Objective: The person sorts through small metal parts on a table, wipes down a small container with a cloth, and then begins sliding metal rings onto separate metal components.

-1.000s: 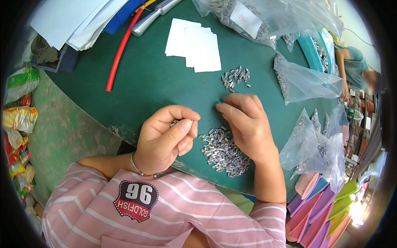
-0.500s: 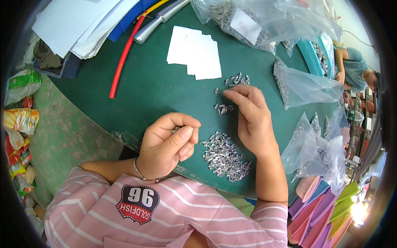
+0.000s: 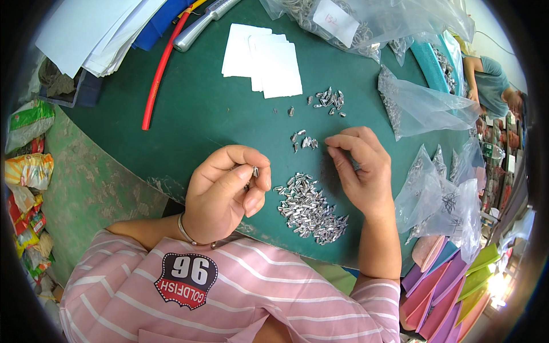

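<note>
My left hand [image 3: 226, 188] is curled with thumb and index finger pinched on a small metal piece [image 3: 255, 171]; more metal shows inside the fingers. My right hand [image 3: 360, 166] hovers at the right of a little cluster of metal pieces [image 3: 309, 142], thumb and index tips close together; whatever is between them is too small to make out. Between my wrists, near the table's front edge, lies a large pile of small silvery metal pieces [image 3: 311, 211]. A looser group of pieces [image 3: 331, 99] is scattered farther off, beyond my right fingertips.
White paper squares [image 3: 277, 66] overlap on the green table [image 3: 194, 108]. Left of them lie a red tube [image 3: 157, 83] and a metal-handled tool [image 3: 200, 26]. Clear bags of metal parts [image 3: 423, 108] line the right side, above colourful bins [image 3: 446, 286]. A person [image 3: 492, 86] is at far right.
My right hand has drawn back toward me and slightly right, away from the farther pieces. My left hand has turned slightly, showing the metal piece at its fingertips. The whole view has shifted a little.
</note>
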A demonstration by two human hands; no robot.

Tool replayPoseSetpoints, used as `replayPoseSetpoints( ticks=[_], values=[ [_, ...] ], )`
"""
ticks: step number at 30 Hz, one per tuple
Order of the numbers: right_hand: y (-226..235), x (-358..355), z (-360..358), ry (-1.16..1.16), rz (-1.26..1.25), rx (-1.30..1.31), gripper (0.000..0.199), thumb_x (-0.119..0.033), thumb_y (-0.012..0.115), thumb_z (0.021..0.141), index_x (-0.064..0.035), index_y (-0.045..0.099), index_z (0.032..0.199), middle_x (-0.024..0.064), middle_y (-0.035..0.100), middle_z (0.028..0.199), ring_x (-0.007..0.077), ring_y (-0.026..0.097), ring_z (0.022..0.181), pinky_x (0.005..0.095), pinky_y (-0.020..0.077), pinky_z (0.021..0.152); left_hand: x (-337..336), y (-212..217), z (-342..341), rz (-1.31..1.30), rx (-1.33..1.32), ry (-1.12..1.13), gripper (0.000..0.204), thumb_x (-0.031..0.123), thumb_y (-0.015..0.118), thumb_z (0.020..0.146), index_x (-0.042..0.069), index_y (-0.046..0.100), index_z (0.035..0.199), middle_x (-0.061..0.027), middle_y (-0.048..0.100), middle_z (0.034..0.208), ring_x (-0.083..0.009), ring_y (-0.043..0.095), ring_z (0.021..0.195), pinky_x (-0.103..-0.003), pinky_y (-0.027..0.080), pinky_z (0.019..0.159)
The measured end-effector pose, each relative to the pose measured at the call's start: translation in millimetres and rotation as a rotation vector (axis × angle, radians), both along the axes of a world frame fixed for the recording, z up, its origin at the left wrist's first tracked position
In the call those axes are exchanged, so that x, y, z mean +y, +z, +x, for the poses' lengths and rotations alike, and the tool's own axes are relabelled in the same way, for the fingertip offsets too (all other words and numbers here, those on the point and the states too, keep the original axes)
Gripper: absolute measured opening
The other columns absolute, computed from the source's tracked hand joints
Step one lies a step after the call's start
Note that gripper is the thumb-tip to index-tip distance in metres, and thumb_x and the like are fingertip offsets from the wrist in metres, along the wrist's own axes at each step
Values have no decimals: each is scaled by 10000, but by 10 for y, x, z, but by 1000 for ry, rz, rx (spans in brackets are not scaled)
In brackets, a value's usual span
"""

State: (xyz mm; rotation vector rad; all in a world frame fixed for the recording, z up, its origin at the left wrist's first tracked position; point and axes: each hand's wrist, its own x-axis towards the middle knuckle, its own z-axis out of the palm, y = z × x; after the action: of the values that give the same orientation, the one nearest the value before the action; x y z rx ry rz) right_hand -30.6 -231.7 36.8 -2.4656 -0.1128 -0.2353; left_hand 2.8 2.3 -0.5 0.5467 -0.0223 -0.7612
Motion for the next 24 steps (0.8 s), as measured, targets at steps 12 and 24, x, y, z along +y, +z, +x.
replayPoseSetpoints(
  ticks=[12, 24],
  values=[
    [10, -37, 35, -30, -90, -40, 206, 64, 655, 727, -35, 621, 904, 104, 590, 852, 290, 553, 782, 361, 456, 719, -4, -15, -2, -73, 17, 18, 209, 37, 380, 966, -2, 540, 1097, -111, 570, 926, -90, 463, 631, -238, 400, 557],
    [-64, 17, 10, 38, -98, 3, 192, 26, 693, 707, -31, 645, 885, 90, 570, 826, 277, 553, 764, 363, 453, 687, -13, 8, -5, -5, -1, 19, 191, 48, 359, 954, 13, 515, 1059, -127, 547, 911, -90, 439, 586, -237, 415, 515]
  ],
)
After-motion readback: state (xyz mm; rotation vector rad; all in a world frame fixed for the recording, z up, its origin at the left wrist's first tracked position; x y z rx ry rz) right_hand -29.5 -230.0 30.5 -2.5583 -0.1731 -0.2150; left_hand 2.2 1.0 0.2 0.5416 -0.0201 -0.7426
